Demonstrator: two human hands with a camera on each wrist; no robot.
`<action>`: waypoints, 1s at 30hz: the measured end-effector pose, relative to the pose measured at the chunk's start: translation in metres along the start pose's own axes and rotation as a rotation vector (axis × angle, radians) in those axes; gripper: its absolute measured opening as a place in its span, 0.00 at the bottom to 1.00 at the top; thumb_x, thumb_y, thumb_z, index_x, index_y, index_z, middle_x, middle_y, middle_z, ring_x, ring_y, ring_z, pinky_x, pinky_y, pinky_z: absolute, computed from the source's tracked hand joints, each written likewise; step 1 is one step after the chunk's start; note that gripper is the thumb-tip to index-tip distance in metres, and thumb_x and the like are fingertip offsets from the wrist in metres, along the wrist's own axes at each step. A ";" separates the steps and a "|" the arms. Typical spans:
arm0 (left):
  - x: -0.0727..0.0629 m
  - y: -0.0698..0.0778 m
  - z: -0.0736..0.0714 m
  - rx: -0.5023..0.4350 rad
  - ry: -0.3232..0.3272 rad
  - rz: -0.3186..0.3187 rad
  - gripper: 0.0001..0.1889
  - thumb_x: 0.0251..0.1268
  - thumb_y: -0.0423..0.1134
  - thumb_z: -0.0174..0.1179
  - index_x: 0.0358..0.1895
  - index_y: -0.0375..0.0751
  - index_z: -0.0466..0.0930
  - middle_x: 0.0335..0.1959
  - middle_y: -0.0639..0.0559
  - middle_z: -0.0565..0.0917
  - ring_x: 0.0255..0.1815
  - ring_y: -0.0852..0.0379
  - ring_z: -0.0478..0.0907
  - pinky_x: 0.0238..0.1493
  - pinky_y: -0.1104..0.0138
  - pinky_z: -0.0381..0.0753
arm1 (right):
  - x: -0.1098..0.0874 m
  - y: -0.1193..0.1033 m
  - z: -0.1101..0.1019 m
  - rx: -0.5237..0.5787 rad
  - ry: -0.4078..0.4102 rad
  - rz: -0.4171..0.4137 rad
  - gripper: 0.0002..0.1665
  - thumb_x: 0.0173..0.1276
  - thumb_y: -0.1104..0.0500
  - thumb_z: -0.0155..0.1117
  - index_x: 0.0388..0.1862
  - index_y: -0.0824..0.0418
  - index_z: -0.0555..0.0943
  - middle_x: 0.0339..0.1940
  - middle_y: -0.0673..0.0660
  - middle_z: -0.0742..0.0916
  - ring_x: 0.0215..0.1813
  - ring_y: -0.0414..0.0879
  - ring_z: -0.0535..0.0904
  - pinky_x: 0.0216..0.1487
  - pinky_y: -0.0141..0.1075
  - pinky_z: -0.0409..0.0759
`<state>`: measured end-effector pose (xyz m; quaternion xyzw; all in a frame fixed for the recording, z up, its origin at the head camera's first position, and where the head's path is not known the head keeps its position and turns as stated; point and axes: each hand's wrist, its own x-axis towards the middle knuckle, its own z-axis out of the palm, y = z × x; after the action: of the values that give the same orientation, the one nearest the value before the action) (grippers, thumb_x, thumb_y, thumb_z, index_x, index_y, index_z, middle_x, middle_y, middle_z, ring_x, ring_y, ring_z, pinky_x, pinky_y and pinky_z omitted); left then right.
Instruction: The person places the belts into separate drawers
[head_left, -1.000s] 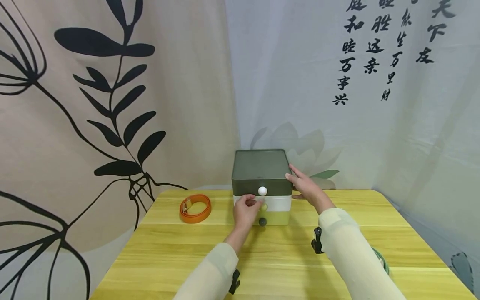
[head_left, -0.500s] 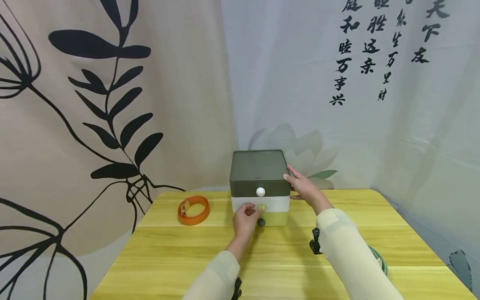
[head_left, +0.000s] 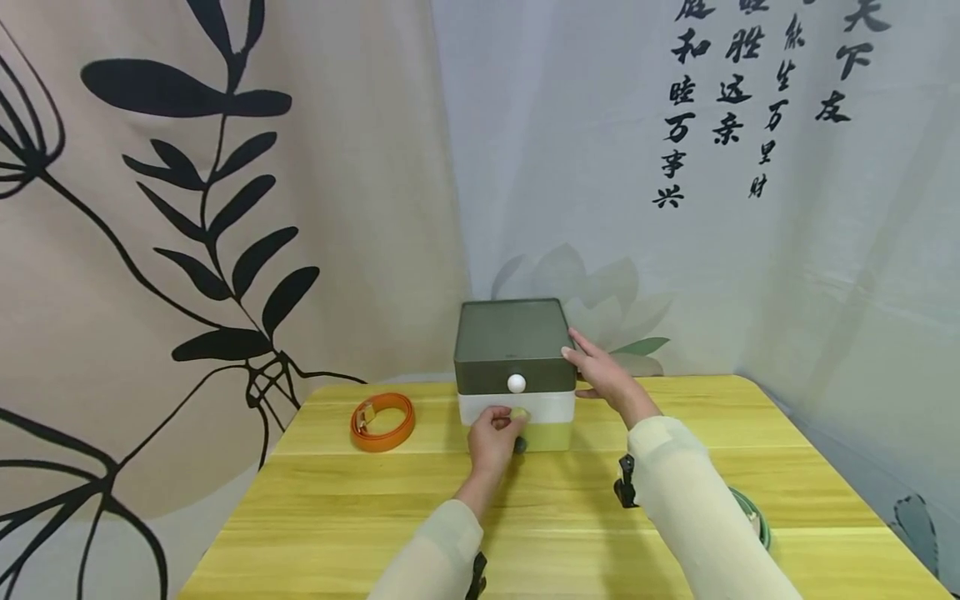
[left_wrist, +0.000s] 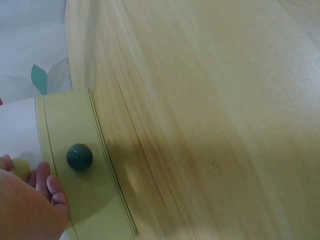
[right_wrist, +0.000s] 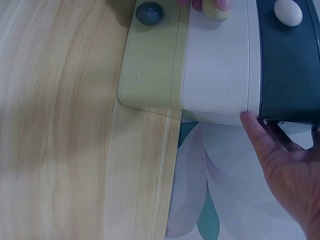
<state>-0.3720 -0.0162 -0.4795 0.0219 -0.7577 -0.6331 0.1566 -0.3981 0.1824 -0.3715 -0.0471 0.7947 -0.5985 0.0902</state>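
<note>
Working outward, we record the left hand [head_left: 491,442], fingers curled, pinching the yellow knob [left_wrist: 21,168] of the white middle tier [head_left: 552,407]. We note the right hand [head_left: 613,382], fingers extended, touching the right side of the stacked box [head_left: 513,332], which stands near the far edge of the table [head_left: 555,525].

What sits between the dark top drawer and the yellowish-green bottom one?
The white drawer, its yellowish knob pinched by the left hand, as the head view shows.

A free gap parts belt [head_left: 392,442] and box [head_left: 515,346].
</note>
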 end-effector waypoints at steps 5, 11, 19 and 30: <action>0.002 0.002 0.000 0.008 0.026 -0.011 0.11 0.55 0.37 0.74 0.35 0.36 0.83 0.27 0.51 0.84 0.31 0.57 0.78 0.33 0.65 0.79 | 0.001 -0.002 0.002 -0.004 -0.002 -0.005 0.38 0.82 0.44 0.43 0.82 0.40 0.39 0.82 0.62 0.44 0.76 0.70 0.52 0.66 0.61 0.66; 0.003 0.005 -0.002 0.008 0.018 -0.037 0.11 0.54 0.38 0.74 0.34 0.37 0.83 0.26 0.52 0.82 0.29 0.58 0.77 0.32 0.67 0.78 | 0.001 -0.005 0.002 0.010 0.002 -0.004 0.38 0.82 0.45 0.42 0.82 0.40 0.39 0.82 0.63 0.44 0.76 0.71 0.51 0.67 0.61 0.65; -0.005 0.004 -0.003 -0.017 0.005 -0.043 0.10 0.53 0.35 0.74 0.34 0.35 0.82 0.24 0.51 0.82 0.27 0.60 0.76 0.29 0.70 0.76 | 0.001 -0.004 0.002 0.006 0.003 0.003 0.38 0.82 0.45 0.42 0.82 0.40 0.38 0.82 0.62 0.44 0.76 0.69 0.52 0.68 0.62 0.63; -0.026 0.004 -0.013 -0.050 -0.026 -0.030 0.10 0.51 0.32 0.73 0.32 0.34 0.81 0.23 0.52 0.82 0.26 0.62 0.76 0.29 0.70 0.76 | -0.001 -0.001 0.004 -0.003 0.008 0.005 0.38 0.82 0.45 0.41 0.82 0.40 0.38 0.81 0.64 0.46 0.76 0.70 0.53 0.66 0.61 0.66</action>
<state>-0.3432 -0.0217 -0.4795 0.0208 -0.7431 -0.6545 0.1377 -0.3967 0.1786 -0.3720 -0.0429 0.7959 -0.5973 0.0884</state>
